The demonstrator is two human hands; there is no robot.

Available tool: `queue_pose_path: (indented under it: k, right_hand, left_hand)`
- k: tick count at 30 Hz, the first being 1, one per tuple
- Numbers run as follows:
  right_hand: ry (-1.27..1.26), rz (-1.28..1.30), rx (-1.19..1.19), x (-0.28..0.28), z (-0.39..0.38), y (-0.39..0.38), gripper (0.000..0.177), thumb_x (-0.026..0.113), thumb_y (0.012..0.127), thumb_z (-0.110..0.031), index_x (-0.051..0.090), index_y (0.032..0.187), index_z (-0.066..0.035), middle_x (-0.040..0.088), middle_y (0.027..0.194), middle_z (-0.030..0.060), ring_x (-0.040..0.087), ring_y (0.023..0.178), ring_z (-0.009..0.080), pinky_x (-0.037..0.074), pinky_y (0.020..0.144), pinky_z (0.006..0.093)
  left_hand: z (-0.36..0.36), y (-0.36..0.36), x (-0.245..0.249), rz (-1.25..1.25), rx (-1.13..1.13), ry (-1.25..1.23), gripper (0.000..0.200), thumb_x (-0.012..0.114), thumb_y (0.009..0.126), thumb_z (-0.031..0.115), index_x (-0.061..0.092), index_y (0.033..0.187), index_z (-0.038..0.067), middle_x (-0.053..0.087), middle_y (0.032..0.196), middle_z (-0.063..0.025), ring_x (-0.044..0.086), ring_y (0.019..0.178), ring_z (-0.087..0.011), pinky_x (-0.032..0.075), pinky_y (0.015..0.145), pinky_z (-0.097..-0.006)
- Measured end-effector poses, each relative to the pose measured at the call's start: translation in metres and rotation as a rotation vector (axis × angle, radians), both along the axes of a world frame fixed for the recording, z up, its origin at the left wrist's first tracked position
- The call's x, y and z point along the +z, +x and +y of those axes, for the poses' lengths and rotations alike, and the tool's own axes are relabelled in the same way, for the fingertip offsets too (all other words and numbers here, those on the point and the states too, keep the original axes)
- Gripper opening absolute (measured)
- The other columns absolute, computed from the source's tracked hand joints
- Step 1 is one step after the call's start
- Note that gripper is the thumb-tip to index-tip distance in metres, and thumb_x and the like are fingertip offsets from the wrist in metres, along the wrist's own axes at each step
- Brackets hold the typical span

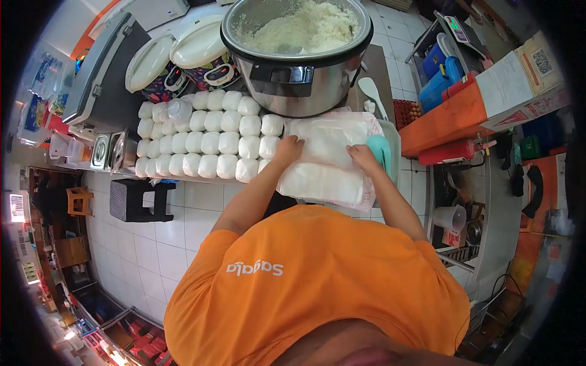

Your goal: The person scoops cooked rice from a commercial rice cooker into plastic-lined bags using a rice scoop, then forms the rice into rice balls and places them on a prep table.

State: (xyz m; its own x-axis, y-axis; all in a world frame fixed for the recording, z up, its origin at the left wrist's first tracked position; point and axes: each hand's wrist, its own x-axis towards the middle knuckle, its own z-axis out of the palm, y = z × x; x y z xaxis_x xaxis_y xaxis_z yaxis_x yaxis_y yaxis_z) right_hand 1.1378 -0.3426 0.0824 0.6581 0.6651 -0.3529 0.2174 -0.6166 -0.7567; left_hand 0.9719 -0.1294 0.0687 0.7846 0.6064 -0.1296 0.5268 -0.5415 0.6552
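Our left hand [290, 148] and right hand [364, 157] rest apart on the bags [323, 168]; whether they pinch one we cannot tell. Left of them, many rice packs [201, 143] lie finished; ahead, the cooker [297, 79] holds much rice [305, 27].

My left hand [288, 148] and right hand [361, 155] are resting on thin sheets [326, 165] that are feeling smooth and looking like milky plastic film with a soft sheen. Beside them the rice parcels [207, 137] are gleaming in glossy clear wrap. The cooker [299, 82] behind is shining as polished metal, and my orange shirt [317, 287] is showing matt cloth.
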Motion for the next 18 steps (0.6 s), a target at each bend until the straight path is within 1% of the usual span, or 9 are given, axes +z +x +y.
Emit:
queue_pose_path:
  k: [2,3,7,9,10,12,13,16,18]
  right_hand:
    - [-0.158,-0.273,0.1,-0.004,0.001,-0.015,0.036,0.056,0.087,-0.029,0.062,0.076,0.004,0.063,0.072,0.0198,0.063,0.07,0.0298,0.047,0.064,0.0369]
    - [-0.192,-0.162,0.081,0.0,-0.002,-0.023,0.033,0.057,0.086,-0.028,0.063,0.077,0.003,0.063,0.077,0.0233,0.062,0.074,0.0362,0.047,0.069,0.0411]
    - [-0.148,-0.32,0.124,0.014,-0.02,-0.06,0.031,0.061,0.084,-0.029,0.063,0.081,0.001,0.063,0.079,0.0236,0.061,0.076,0.0387,0.048,0.071,0.044]
    - [-0.192,-0.276,0.119,0.03,-0.019,-0.069,0.032,0.065,0.08,-0.03,0.061,0.093,-0.001,0.063,0.092,0.0215,0.06,0.084,0.0396,0.048,0.075,0.0465]
    - [-0.19,-0.277,0.117,0.033,-0.015,-0.065,0.032,0.065,0.08,-0.03,0.061,0.093,-0.001,0.063,0.092,0.0215,0.06,0.084,0.0396,0.048,0.075,0.0465]
    - [-0.129,-0.532,0.213,0.037,-0.001,-0.045,0.038,0.072,0.073,-0.031,0.06,0.1,-0.006,0.06,0.101,0.016,0.058,0.092,0.0362,0.048,0.078,0.0441]
    - [-0.124,-0.596,0.276,0.036,0.01,-0.029,0.04,0.075,0.07,-0.031,0.06,0.099,-0.008,0.058,0.102,0.0135,0.056,0.095,0.0347,0.047,0.079,0.043]
    - [-0.22,-0.642,0.439,0.037,0.041,0.003,0.042,0.078,0.066,-0.031,0.059,0.098,-0.01,0.058,0.103,0.0099,0.054,0.099,0.0315,0.046,0.081,0.041]
    - [-0.322,-0.62,0.54,0.042,0.055,0.01,0.043,0.079,0.066,-0.03,0.059,0.098,-0.01,0.059,0.102,0.0088,0.054,0.101,0.0299,0.046,0.081,0.0401]
  left_hand:
    - [-0.007,-0.01,0.007,-0.012,-0.019,-0.028,0.027,0.059,0.083,0.023,0.063,0.081,-0.003,0.062,0.082,-0.0269,0.061,0.08,-0.0416,0.048,0.071,-0.0461]
    - [-0.012,-0.017,0.01,-0.02,-0.037,-0.059,0.026,0.058,0.083,0.022,0.061,0.077,-0.003,0.062,0.081,-0.0268,0.06,0.08,-0.042,0.048,0.071,-0.0472]
    - [-0.032,-0.054,0.022,0.037,-0.136,-0.084,0.026,0.06,0.083,0.022,0.059,0.078,-0.004,0.062,0.08,-0.0267,0.06,0.081,-0.0411,0.047,0.07,-0.0479]
    - [-0.037,-0.061,0.032,0.097,-0.153,-0.023,0.025,0.063,0.081,0.022,0.058,0.087,-0.002,0.062,0.082,-0.0232,0.061,0.078,-0.0404,0.049,0.068,-0.0474]
    - [-0.036,-0.06,0.039,0.096,-0.155,-0.02,0.025,0.063,0.081,0.022,0.058,0.087,-0.002,0.062,0.082,-0.0232,0.061,0.078,-0.0404,0.049,0.068,-0.0474]
    - [-0.032,-0.056,0.055,0.098,-0.122,0.255,0.03,0.065,0.078,0.021,0.054,0.099,0.002,0.06,0.088,-0.0187,0.061,0.076,-0.04,0.05,0.068,-0.0471]
    - [-0.028,-0.051,0.062,0.097,-0.122,0.254,0.03,0.065,0.078,0.021,0.054,0.099,0.002,0.06,0.088,-0.0187,0.061,0.076,-0.04,0.05,0.068,-0.0471]
    - [-0.012,-0.024,0.069,-0.033,-0.265,0.239,0.039,0.067,0.076,0.022,0.052,0.108,0.005,0.057,0.097,-0.0161,0.06,0.083,-0.0383,0.051,0.072,-0.0456]
    - [-0.008,0.0,0.059,-0.207,-0.493,0.289,0.047,0.07,0.074,0.023,0.051,0.114,0.006,0.056,0.104,-0.0171,0.057,0.097,-0.0358,0.048,0.082,-0.0449]
